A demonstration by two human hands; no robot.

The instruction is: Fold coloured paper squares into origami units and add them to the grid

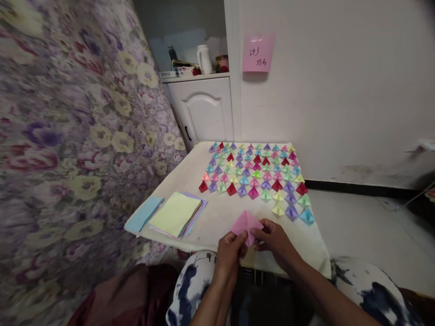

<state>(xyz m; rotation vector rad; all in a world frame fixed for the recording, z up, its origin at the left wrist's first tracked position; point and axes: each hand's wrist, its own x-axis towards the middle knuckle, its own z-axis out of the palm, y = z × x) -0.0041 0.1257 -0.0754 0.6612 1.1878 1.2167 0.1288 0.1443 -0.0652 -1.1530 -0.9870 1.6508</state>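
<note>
A pink square of folding paper [247,222], creased and turned cornerwise, is held up over the table's near edge. My left hand [231,246] pinches its lower left side, thumb on top. From the right, my right hand [272,239] grips the right corner between thumb and fingers. Beyond my hands, many small folded paper pieces [253,192] in red, purple, green, yellow, blue and pink lie in rows. To the left rests a stack of coloured paper sheets [176,213] with pale yellow on top, beside a smaller blue stack [145,213].
The table [212,217] has a cream cloth and stands against the wall. A flowered curtain [84,136] hangs along the left. Behind are a white cabinet [202,108] and, on its shelf, a white jug [204,59]. A pink note [257,53] is stuck to the wall.
</note>
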